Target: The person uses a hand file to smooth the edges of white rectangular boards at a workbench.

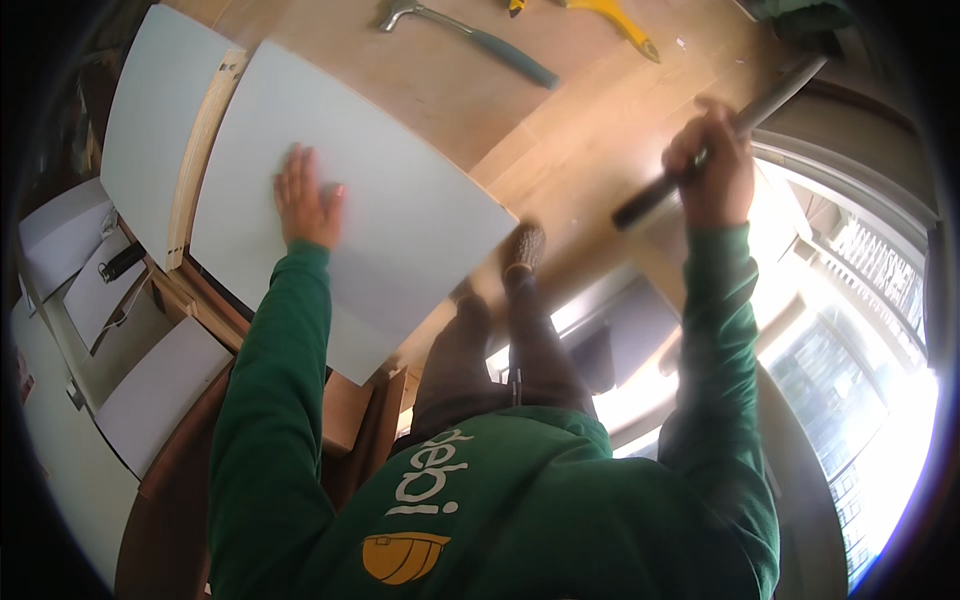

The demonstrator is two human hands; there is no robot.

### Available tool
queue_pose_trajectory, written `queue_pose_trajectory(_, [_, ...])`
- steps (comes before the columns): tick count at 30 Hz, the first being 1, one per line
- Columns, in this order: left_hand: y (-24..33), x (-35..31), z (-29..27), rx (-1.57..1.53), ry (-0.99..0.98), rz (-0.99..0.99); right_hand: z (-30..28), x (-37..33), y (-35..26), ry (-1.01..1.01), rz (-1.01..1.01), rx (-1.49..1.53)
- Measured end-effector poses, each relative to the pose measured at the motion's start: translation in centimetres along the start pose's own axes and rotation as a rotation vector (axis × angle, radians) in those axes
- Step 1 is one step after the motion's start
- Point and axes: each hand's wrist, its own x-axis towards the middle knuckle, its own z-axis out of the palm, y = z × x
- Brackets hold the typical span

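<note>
My left hand (pixel 308 200) lies flat on a large white panel (pixel 400 240), fingers stretched out and slightly spread. Along the panel's left edge runs a pale wooden strip (pixel 205 150), and a second white panel (pixel 155 115) lies on its other side. My right hand (pixel 712 165) is raised at the right, fingers wrapped round a long rod-like tool (pixel 782 96), grey toward the upper end and black at the lower end (pixel 642 204). Motion blurs the tool, so its exact kind is unclear. It is held slantwise, apart from the panel.
On the wooden floor (pixel 560 150) beyond the panel lie a claw hammer (pixel 470 42) and a yellow-handled tool (pixel 622 25). White sheets or panels (pixel 160 395) and a black cylinder (pixel 123 262) are at the left. A bright window (pixel 840 390) is at the right. My foot (pixel 525 245) stands beside the panel's corner.
</note>
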Motion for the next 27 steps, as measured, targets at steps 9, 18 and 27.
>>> queue_pose_trajectory(9, [0.1,-0.6,0.0,0.021,0.007,0.003,-4.2,-13.8,9.5,0.162,0.405,-0.149])
queue_pose_trajectory(18, [0.3,-0.6,0.0,0.026,-0.025,-0.009,-6.9,-17.1,15.3,-0.157,0.486,-0.544])
queue_pose_trajectory(27, [0.3,-0.8,0.3,0.023,-0.023,-0.015,-4.2,-15.0,12.9,-0.37,0.292,-0.683])
